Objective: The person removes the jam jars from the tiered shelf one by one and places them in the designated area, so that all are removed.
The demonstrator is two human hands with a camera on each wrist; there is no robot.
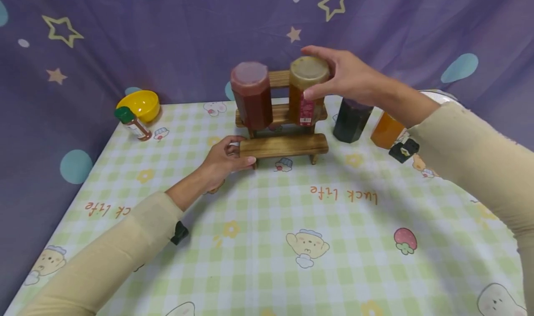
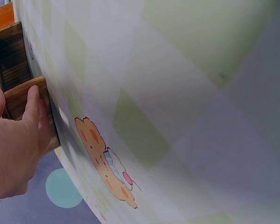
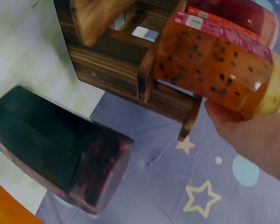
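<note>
- Because the wooden rack [image 1: 279, 79] looks light enough to slide, we judge that the left hand [image 1: 223, 161] holds the left end of its front step [image 1: 288, 144] to steady it; the thumb lies on the near side and the fingers bend round the end, gripping the wood.
- We see the right hand [image 1: 348, 72] spread to the width of the amber jar [image 3: 210, 60], thumb on one side and fingers on the other, gripping it near its top. Such a high hold, we reckon, leaves the fingers clear of the rack.
- The amber jar is close to upright at the right part of the rack's middle step [image 1: 280, 114], within the right hand's grasp and farther back than the left hand. Whether its base bears fully on the rack, we cannot tell.
- On the left part of the rack's middle step stands a red jar [image 1: 252, 100], apart from both hands.
- Right of the rack we find a dark jar [image 1: 352, 121], then an orange jar [image 1: 385, 130], probably placed there for easy reach.
- Left of the rack, a spice bottle [image 1: 134, 125] stands just before a yellow bowl [image 1: 146, 105].
</note>
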